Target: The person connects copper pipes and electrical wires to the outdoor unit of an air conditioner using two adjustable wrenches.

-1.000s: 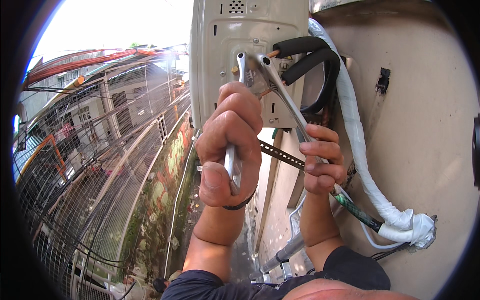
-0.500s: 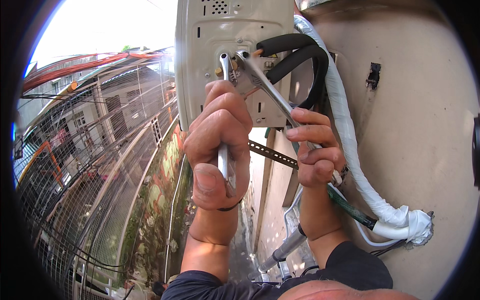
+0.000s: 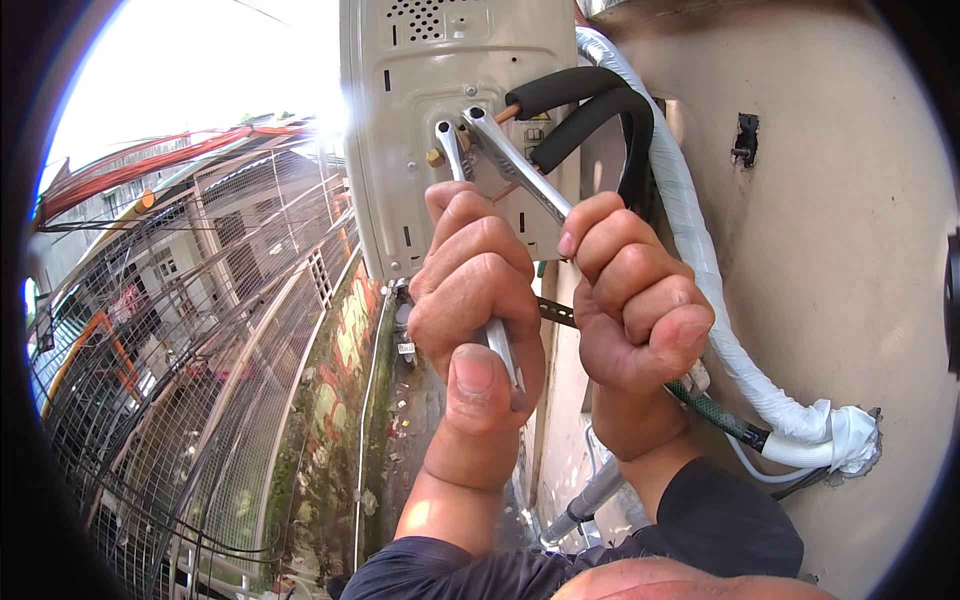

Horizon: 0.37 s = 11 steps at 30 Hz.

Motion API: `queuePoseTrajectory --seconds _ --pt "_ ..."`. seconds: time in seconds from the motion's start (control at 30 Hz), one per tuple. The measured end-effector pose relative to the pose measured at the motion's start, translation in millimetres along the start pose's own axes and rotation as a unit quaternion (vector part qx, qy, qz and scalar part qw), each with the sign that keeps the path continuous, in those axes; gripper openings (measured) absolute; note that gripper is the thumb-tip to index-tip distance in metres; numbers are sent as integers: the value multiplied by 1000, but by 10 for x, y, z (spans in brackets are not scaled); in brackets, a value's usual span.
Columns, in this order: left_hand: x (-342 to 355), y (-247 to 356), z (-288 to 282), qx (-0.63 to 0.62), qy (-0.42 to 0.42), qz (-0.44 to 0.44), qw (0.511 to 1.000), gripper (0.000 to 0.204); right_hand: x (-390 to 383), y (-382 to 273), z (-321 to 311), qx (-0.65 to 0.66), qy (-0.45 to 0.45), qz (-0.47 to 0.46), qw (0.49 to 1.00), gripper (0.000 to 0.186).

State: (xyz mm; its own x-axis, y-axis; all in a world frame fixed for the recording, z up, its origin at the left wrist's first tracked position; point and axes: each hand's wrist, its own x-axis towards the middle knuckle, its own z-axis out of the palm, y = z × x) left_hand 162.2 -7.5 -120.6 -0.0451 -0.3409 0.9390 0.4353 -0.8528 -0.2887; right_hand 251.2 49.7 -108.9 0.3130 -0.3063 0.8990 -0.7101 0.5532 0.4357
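Both of my hands are raised to the pale outdoor air-conditioner unit (image 3: 375, 200), each closed round a wrench. My left hand (image 3: 472, 285) wraps the left wrench (image 3: 454, 158); its ring head sits by the brass fittings (image 3: 435, 157), and its lower end shows beneath my fingers. In the fist of my right hand (image 3: 640, 285) is a second wrench (image 3: 530, 178), slanting up and left to the pipe connection. Its lower end is hidden in my palm. A bare copper pipe end (image 3: 508, 113) emerges from black foam insulation (image 3: 570, 88) beside the wrench heads.
A white-wrapped pipe bundle (image 3: 705, 270) runs down the beige wall (image 3: 830, 270) into a hole. Below my right hand passes a green hose (image 3: 715, 412). A perforated metal bracket (image 3: 556, 312) lies behind my hands. Wire mesh (image 3: 215, 390) and tangled cables stand at left.
My right fingers have closed from a looser hold into a fist round the wrench. My left hand has shifted right, tilting its wrench's lower end rightward. The view has moved slightly.
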Motion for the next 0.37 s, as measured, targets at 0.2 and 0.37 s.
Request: queuePoseTrajectory --seconds 0.2,0.37 --pt "-34 -49 -24 -12 -4 18 1000 58 -13 -116 -85 -23 -38 32 999 46" --pt "25 -70 -108 -58 -5 21 998 57 -95 -138 -156 -51 -76 27 995 44"
